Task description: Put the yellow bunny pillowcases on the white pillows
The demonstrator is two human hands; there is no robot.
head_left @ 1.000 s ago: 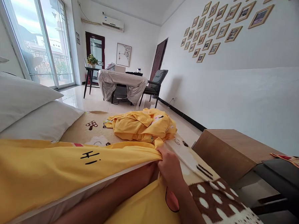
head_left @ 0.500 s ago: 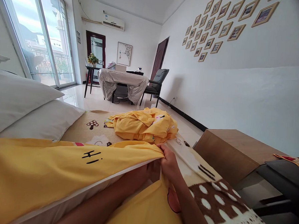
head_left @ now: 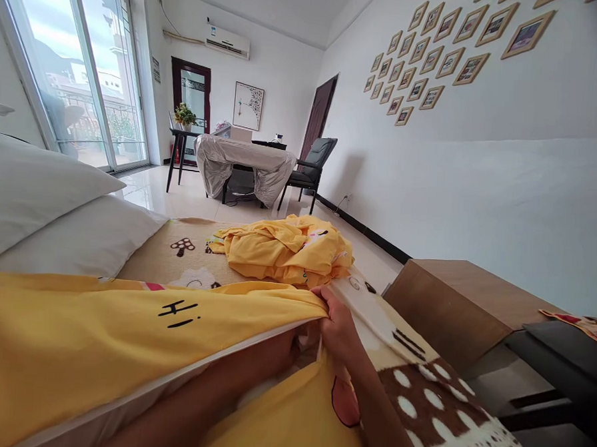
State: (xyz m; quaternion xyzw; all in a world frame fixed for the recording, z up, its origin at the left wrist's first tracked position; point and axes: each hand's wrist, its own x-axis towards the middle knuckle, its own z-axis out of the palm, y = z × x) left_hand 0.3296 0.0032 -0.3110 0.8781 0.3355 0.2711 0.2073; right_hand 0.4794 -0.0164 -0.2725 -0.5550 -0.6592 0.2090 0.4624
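Note:
A yellow fabric cover (head_left: 123,328) with a white lining and "Hi" printed on it spreads across the lower left. My right hand (head_left: 337,321) is closed on the cover's edge near its right corner. My left hand (head_left: 306,337) reaches inside the opening, under the upper layer; the forearm shows, but its fingers are mostly hidden by cloth and shadow. A crumpled yellow cloth (head_left: 287,249) lies just beyond, on the patterned bed blanket (head_left: 409,396).
White pillows (head_left: 78,232) lie at the left. To the right of the bed stand a brown wooden cabinet (head_left: 469,299) and a dark chair (head_left: 566,357). Farther back are a covered table (head_left: 242,152) and a black chair (head_left: 316,161).
The left forearm shows slightly more within the opening. Both hands stay almost in place, with the right hand still on the cover's edge. The view has shifted slightly.

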